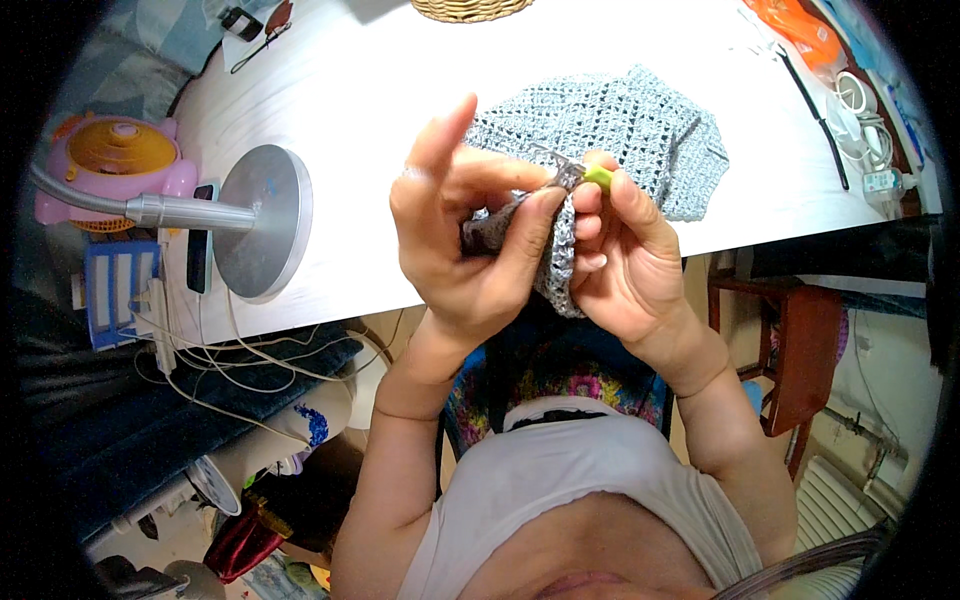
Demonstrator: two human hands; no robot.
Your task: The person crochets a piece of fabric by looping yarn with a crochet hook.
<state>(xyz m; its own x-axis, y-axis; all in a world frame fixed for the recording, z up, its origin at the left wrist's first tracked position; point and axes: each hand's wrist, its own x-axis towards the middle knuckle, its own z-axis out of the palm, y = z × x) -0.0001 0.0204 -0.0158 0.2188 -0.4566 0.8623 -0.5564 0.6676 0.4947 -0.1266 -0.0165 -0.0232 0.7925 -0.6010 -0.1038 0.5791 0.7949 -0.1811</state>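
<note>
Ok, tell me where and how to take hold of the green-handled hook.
Probably best by its green handle, in a thumb-and-finger pinch from the person's right, as the right hand does: that end points rightward, while the other end meets the grey crochet near the left hand.

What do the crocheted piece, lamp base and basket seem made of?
Crocheted piece: matte grey yarn, by its looped openwork. Lamp base: probably metal or painted plastic, smooth with a silvery sheen. Basket: likely wicker, perhaps glossy, by its woven tan strands.
</note>
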